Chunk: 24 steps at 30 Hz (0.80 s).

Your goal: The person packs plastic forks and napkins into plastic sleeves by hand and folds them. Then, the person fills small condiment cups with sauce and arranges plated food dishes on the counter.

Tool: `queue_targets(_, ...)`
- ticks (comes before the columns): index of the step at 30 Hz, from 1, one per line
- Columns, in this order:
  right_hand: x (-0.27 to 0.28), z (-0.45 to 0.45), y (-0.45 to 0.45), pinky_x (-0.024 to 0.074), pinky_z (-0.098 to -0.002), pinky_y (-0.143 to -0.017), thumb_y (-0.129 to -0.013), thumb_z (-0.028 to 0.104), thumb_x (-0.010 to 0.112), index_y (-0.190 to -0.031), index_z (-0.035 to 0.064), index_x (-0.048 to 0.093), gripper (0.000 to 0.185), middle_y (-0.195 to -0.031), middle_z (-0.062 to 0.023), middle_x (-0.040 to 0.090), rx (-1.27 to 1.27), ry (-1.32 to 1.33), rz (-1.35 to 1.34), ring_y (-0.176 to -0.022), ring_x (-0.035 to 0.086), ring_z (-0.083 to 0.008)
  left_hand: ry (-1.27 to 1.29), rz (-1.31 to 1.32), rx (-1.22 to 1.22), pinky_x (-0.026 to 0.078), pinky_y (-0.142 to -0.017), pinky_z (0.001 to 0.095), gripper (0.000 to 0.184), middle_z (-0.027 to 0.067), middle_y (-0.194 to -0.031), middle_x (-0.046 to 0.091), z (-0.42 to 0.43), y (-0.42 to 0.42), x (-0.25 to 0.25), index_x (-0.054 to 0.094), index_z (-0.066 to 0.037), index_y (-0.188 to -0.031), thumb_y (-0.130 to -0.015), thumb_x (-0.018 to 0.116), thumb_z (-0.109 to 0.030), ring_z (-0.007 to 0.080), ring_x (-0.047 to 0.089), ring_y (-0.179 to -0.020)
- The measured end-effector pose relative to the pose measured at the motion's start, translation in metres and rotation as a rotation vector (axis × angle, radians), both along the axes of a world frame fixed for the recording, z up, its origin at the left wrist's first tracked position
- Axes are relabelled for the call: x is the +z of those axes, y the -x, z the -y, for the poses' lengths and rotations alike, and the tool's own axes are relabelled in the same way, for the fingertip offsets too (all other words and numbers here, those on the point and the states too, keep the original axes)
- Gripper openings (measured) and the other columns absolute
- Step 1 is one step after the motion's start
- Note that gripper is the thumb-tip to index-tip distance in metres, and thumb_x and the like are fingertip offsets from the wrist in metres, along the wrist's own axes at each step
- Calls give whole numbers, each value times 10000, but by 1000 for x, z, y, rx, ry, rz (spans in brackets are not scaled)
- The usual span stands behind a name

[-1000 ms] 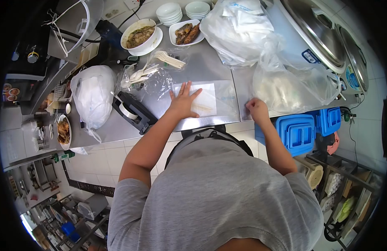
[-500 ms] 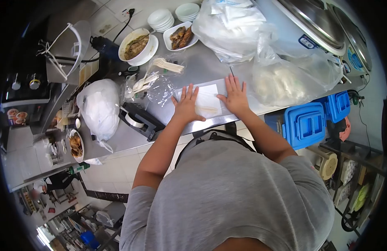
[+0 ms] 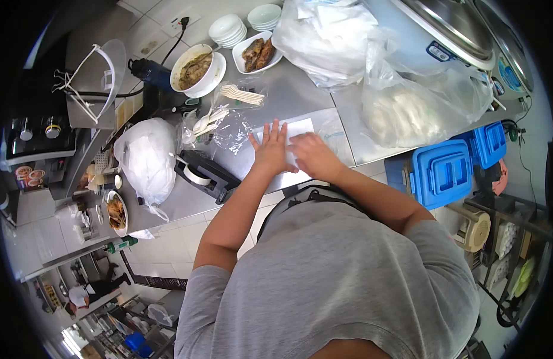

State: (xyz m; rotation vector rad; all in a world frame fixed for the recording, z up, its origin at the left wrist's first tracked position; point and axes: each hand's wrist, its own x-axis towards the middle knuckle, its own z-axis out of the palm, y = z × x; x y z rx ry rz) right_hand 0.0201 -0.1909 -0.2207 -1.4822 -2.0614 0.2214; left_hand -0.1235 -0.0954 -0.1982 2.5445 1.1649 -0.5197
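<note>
My left hand [image 3: 270,151] lies flat with fingers spread on the left part of a white paper napkin [image 3: 300,127]. My right hand [image 3: 315,157] is over the napkin's right side, its fingers bent and close together, pointing left. What is under those fingers is hidden. Beneath the napkin a clear plastic bag [image 3: 333,133] lies flat on the steel counter, reaching out to the right. Beyond my left hand, wooden forks [image 3: 243,94] and wooden spoons [image 3: 209,121] lie on crumpled clear wrap [image 3: 233,134].
A black tape dispenser [image 3: 208,178] and a tied white bag [image 3: 146,158] stand left. Bowls of food [image 3: 196,67], a fish dish [image 3: 257,54] and stacked white bowls [image 3: 227,30] are at the back. A filled plastic bag [image 3: 402,116] sits right; blue lidded bins [image 3: 441,173] are below.
My right hand has moved left from the plastic bag onto the napkin, its fingers going from spread to bent. The wooden utensil on the napkin is now covered. My left hand stays spread.
</note>
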Motion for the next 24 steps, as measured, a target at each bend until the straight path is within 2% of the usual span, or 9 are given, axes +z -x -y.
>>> queue_targets(5,-26,-4,-18,362,-404,-958,-754,111,534,-1008,55,586,264,-1085,-110,565,-91,163,84,-1077,500,-280,-11,-14,-8,-12,-1057,677,1346,110,-1561,49,-2,3,4,136,-141,-1491,-419,852,-528,326,32,-1436)
queue_targets(9,-19,-6,-2,369,-435,-958,-726,106,564,-1103,10,575,389,-1159,-147,557,-226,-97,-37,-1108,486,-307,-16,-36,-16,-15,-1062,667,1354,105,-1562,52,-1,-1,5,127,-134,-1492,-420,845,-545,323,26,-1436)
queue_targets(10,-15,-10,8,327,-468,-1021,-791,159,580,-1222,-2,517,464,-1290,-182,491,-124,3,-84,-1207,435,-337,-14,-43,-18,-20,-1062,668,1363,102,-1562,53,-2,-1,3,125,-127,-1492,-414,844,-551,320,21,-1437)
queue_targets(13,-1,-24,42,260,-506,-1075,-862,254,572,-1304,4,445,524,-1396,-193,395,-108,49,-305,-1307,351,-346,-604,342,-208,-19,-1067,664,1372,95,-1561,67,-12,25,-92,127,-110,-1489,-408,836,-569,309,25,-1438)
queue_targets(14,-19,-31,41,179,-538,-1102,-881,409,549,-1387,28,359,662,-1465,-170,311,-131,196,-233,-1377,255,-326,-409,251,-155,-21,-1066,665,1375,93,-1561,67,-11,23,-75,126,-106,-1488,-406,834,-576,304,27,-1439)
queue_targets(16,-35,-34,19,151,-543,-1106,-864,497,525,-1406,36,338,736,-1483,-153,286,-281,249,3,-1391,227,-310,-20,72,-42,-25,-1065,667,1383,89,-1562,67,-7,14,-17,123,-97,-1486,-403,829,-589,294,30,-1440)
queue_targets(20,-35,-12,-36,95,-547,-1114,-844,636,442,-1441,54,278,850,-1518,-130,225,-531,320,200,-1415,161,-298,-38,93,-6,-15,-1051,691,1413,93,-1558,87,-4,15,-13,122,-94,-1484,-372,825,-610,287,74,-1437)
queue_targets(23,-31,-8,-46,116,-557,-1108,-835,585,513,-1440,57,279,836,-1515,-151,218,-521,311,197,-1414,166,-303,1,101,1,17,-1068,672,1302,108,-1553,103,-2,13,-1,170,-87,-1473,-449,837,-536,293,82,-1436)
queue_targets(24,-30,-4,-46,137,-550,-1106,-822,538,557,-1418,56,311,805,-1493,-160,252,-473,251,168,-1398,198,-312,-46,266,1,69,-1076,641,1187,117,-1529,163,1,19,2,231,-82,-1445,-500,830,-478,303,134,-1418)
